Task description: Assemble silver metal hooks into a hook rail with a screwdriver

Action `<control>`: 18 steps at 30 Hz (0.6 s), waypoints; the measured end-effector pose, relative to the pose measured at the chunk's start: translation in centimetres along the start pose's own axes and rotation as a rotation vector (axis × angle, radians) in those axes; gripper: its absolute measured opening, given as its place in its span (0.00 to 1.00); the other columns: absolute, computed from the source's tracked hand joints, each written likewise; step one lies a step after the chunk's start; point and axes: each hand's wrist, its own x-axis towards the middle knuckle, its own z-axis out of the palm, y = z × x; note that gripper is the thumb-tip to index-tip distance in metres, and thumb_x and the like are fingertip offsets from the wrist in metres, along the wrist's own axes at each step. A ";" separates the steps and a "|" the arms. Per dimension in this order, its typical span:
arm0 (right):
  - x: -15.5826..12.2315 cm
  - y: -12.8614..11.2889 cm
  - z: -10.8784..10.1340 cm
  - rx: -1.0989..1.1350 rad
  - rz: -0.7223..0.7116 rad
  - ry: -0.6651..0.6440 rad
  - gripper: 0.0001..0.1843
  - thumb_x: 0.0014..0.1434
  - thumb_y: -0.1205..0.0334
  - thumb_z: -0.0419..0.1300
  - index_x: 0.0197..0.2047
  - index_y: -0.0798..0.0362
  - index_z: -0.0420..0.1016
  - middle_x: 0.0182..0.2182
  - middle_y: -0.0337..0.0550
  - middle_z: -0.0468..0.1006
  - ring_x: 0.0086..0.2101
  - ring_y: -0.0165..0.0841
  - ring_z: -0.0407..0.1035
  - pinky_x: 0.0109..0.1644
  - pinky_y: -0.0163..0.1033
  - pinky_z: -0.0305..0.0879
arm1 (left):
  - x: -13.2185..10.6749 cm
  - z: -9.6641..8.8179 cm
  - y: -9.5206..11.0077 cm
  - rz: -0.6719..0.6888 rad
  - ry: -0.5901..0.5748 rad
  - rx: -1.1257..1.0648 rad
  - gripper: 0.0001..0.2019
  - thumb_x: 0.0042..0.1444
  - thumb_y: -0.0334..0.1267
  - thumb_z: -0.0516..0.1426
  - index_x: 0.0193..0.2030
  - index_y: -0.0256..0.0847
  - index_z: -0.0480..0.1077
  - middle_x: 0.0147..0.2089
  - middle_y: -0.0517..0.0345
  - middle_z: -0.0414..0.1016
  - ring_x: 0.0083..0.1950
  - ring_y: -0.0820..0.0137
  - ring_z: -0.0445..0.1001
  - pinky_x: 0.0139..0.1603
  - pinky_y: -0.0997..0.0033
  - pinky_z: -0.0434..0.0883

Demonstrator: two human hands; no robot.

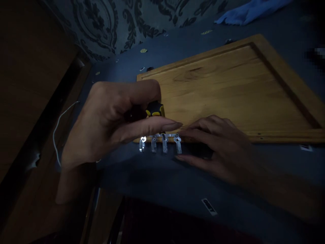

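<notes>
My left hand (109,122) is closed around the black and yellow handle of a screwdriver (155,109). The tool points down, with its tip at a shiny metal hook rail (165,138). Several hooks hang from that rail, which lies along the near edge of a wooden board (215,91). At the rail's right end, my right hand (218,145) rests against the board's edge. Its fingers are stretched out and the thumb is apart below them, nothing visible between. The left palm and fingers hide part of the handle.
The board lies on a table with a dark blue patterned cover (152,183). A blue cloth (251,13) lies at the back right, near the patterned wall (157,17). On the left, a white cord (54,135) hangs near a brown wooden panel (30,67).
</notes>
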 end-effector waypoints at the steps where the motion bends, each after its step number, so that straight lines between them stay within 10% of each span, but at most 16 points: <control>1: 0.0 0.0 0.0 0.006 0.013 -0.004 0.18 0.66 0.46 0.63 0.50 0.51 0.77 0.41 0.46 0.80 0.41 0.42 0.73 0.43 0.49 0.69 | 0.0 0.2 0.0 -0.020 0.005 -0.017 0.12 0.68 0.47 0.60 0.37 0.43 0.75 0.31 0.63 0.76 0.29 0.75 0.73 0.25 0.74 0.67; 5: 0.1 0.0 -0.1 0.028 0.022 0.010 0.18 0.66 0.45 0.63 0.49 0.51 0.78 0.41 0.46 0.80 0.41 0.41 0.73 0.44 0.48 0.68 | 0.1 0.4 -0.5 -0.038 0.024 -0.025 0.09 0.68 0.46 0.60 0.49 0.47 0.77 0.39 0.61 0.81 0.36 0.69 0.78 0.32 0.70 0.75; 14: 0.1 -0.1 0.0 0.001 0.011 0.019 0.18 0.67 0.45 0.62 0.49 0.51 0.77 0.40 0.46 0.79 0.40 0.42 0.73 0.43 0.48 0.68 | 0.0 0.5 -0.4 -0.009 0.071 0.048 0.16 0.66 0.50 0.62 0.30 0.45 0.71 0.23 0.67 0.69 0.21 0.77 0.62 0.22 0.72 0.62; 18: 0.1 0.0 0.0 0.014 0.025 -0.002 0.18 0.66 0.44 0.63 0.49 0.49 0.77 0.40 0.45 0.80 0.40 0.42 0.73 0.43 0.49 0.68 | -0.1 -0.3 -0.5 -0.063 -0.076 -0.052 0.11 0.70 0.49 0.57 0.40 0.47 0.75 0.33 0.63 0.77 0.28 0.73 0.75 0.25 0.72 0.68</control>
